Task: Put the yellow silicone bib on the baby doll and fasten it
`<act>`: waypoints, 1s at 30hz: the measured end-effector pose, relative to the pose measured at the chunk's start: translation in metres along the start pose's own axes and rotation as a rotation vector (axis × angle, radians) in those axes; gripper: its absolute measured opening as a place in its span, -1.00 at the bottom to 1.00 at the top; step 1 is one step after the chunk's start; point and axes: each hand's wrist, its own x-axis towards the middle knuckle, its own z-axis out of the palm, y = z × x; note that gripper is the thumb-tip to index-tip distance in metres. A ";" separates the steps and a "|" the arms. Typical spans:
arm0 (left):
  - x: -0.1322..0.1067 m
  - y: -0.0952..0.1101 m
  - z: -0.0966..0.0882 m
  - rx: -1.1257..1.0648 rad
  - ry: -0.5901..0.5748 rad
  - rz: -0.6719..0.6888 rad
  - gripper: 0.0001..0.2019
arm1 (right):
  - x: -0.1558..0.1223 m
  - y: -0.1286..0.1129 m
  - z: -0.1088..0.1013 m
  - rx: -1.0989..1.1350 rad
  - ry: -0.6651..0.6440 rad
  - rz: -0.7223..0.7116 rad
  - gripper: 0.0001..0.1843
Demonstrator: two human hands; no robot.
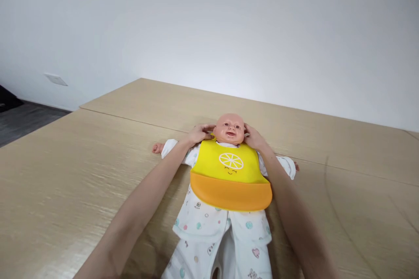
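Observation:
A baby doll lies on its back with its arms spread, dressed in a white patterned outfit. Over its chest is a yellow bib with a white citrus slice, a small smiling face and an orange catch pocket along the bottom. My left hand is closed at the left side of the doll's neck, thumb and fingers on the bib's neck band. On the other side, my right hand curls round the band by the doll's neck. Some fingertips and the back of the neck band are hidden.
The doll rests on a pale wooden tabletop with a seam running across it. Behind the table stands a white wall with a socket plate at left. Dark floor shows beyond the table's left edge.

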 end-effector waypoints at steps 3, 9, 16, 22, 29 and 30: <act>-0.001 -0.001 -0.002 -0.037 0.036 -0.063 -0.54 | -0.001 0.000 0.000 0.024 -0.009 0.018 -0.40; -0.003 0.001 -0.005 -0.078 0.004 -0.105 -0.57 | -0.002 -0.008 0.000 0.073 -0.037 0.039 -0.39; -0.006 0.004 -0.010 -0.046 -0.043 -0.143 -0.60 | 0.002 0.005 0.001 0.088 -0.045 -0.056 -0.40; -0.008 0.007 -0.013 -0.055 0.015 -0.187 -0.65 | 0.000 0.005 0.000 0.028 -0.041 -0.051 -0.41; -0.008 0.003 -0.016 -0.079 0.015 -0.157 -0.66 | -0.004 0.005 -0.001 0.023 -0.071 -0.033 -0.34; -0.008 0.002 -0.016 -0.069 0.023 -0.155 -0.64 | -0.003 0.007 -0.001 0.021 -0.072 -0.027 -0.34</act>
